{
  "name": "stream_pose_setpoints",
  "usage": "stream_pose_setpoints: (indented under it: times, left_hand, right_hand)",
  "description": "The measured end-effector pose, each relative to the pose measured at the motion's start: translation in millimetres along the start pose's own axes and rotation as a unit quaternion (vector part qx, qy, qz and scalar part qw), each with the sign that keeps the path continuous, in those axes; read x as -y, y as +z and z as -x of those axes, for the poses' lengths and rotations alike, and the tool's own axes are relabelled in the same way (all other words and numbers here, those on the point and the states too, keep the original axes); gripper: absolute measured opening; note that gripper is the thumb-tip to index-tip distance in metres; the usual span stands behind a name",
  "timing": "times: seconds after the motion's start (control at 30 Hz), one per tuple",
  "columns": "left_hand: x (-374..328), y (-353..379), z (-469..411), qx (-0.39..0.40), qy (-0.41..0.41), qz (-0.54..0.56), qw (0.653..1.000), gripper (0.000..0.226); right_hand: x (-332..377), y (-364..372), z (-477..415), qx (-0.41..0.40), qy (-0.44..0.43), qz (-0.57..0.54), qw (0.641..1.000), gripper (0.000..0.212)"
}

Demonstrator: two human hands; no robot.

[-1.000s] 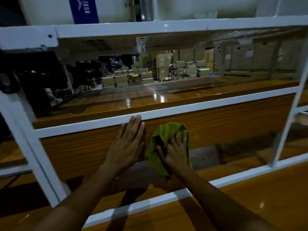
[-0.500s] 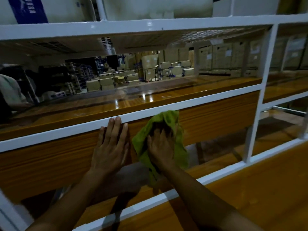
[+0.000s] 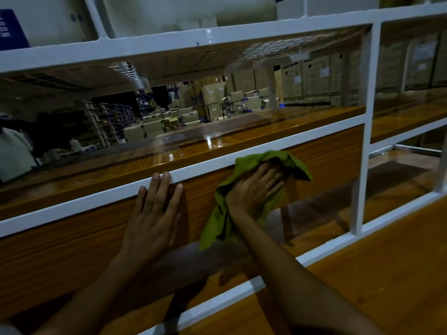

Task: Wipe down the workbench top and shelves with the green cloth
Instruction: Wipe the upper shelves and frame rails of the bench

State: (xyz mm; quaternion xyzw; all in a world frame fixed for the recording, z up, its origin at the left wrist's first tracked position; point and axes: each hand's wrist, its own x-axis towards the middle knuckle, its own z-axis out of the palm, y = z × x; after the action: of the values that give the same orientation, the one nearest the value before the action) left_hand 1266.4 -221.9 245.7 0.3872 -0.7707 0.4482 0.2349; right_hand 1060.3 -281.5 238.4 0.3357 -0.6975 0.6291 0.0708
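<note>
Pressing green cloth on shelf front, right hand gripping, left hand spread flat, blue sign unreadable

My two arms come into the picture from the bottom edge, and both are bare: I see no sleeve on them up to where the frame cuts them. My left hand wears no glove, no ring and no watch. My right hand is bare too, and its wrist carries no band. The nails on my left hand are short and plain. The light is dim, so finer marks I cannot tell.
</note>
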Motion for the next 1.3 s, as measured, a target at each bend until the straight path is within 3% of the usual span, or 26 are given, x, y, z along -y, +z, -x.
stream_pose_setpoints:
  times: [0.13,0.2,0.3,0.53,0.6,0.73,0.83,0.93,1.03,1.2,1.3]
  left_hand:
    - [-24.5,5.4,-24.1,0.0,0.037,0.011,0.999,0.059]
    - [-39.8,9.7,-39.6,0.002,0.052,0.02,0.998,0.059]
    - [-57.8,14.2,-62.5,0.001,0.07,0.008,0.997,0.058]
    - [-63.8,18.7,-87.9,-0.012,0.091,-0.037,0.995,0.055]
    - [-65.7,19.5,-90.1,-0.008,0.087,-0.038,0.995,0.054]
    - [-74.4,19.0,-102.5,0.004,0.087,-0.027,0.996,0.058]
    - [-83.8,19.0,-119.2,0.004,0.109,-0.021,0.994,0.057]
    - [-93.2,20.2,-136.1,0.004,0.128,-0.015,0.992,0.054]
    - [-100.3,22.1,-150.6,0.009,0.149,-0.013,0.989,0.057]
    - [-113.7,21.4,-173.2,0.015,0.169,-0.014,0.985,0.061]
    - [-124.9,22.5,-187.2,0.019,0.18,-0.01,0.983,0.057]
  right_hand:
    - [-30.0,3.9,15.8,0.012,-0.182,0.011,0.983,0.052]
    - [-64.0,6.7,24.5,0.043,-0.212,0.018,0.976,0.051]
    - [-95.0,11.1,20.2,0.05,-0.174,0.036,0.983,0.054]
    - [-55.8,-4.3,-65.2,-0.037,0.064,-0.023,0.997,0.067]
    - [-51.3,-4.9,-67.9,-0.043,0.029,-0.017,0.999,0.063]
    - [-83.9,-0.7,-42.6,0.017,-0.147,0.006,0.989,0.053]
    - [-114.9,-1.8,-36.6,0.037,-0.188,-0.001,0.982,0.058]
    - [-136.6,-0.8,-49.4,0.038,-0.156,-0.003,0.987,0.057]
    - [-146.4,-5.2,-79.8,0.032,-0.053,-0.007,0.998,0.062]
    - [-120.2,-18.6,-142.8,-0.005,0.069,0.001,0.998,0.086]
    - [-104.5,-23.2,-142.2,0.001,0.021,0.005,1.0,0.076]
